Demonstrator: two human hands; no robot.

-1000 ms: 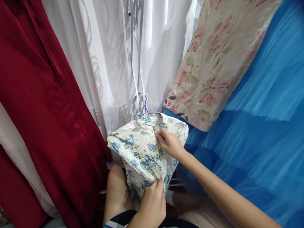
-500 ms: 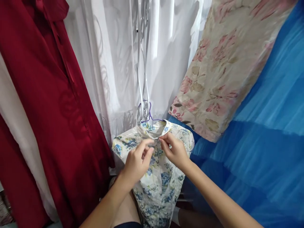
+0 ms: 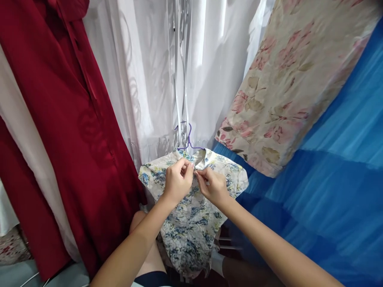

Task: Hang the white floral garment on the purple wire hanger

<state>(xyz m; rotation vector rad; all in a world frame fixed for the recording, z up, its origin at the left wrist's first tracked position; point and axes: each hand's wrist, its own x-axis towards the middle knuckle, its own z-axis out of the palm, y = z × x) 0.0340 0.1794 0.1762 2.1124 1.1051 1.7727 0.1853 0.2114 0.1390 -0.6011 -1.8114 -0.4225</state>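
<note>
A small white shirt with blue flowers hangs on a purple wire hanger hooked onto white straps. My left hand pinches the shirt's collar edge from the left. My right hand pinches the opposite collar edge, fingertips almost meeting at the neck opening. Both hands are closed on the fabric just below the hanger's hook.
A dark red garment hangs at the left, white sheer curtains behind, a beige cloth with pink flowers at the upper right, and blue tulle on the right. My knees show under the shirt.
My left hand rose from the shirt's lower hem to the collar and now pinches it beside my right hand. The view tilted up slightly.
</note>
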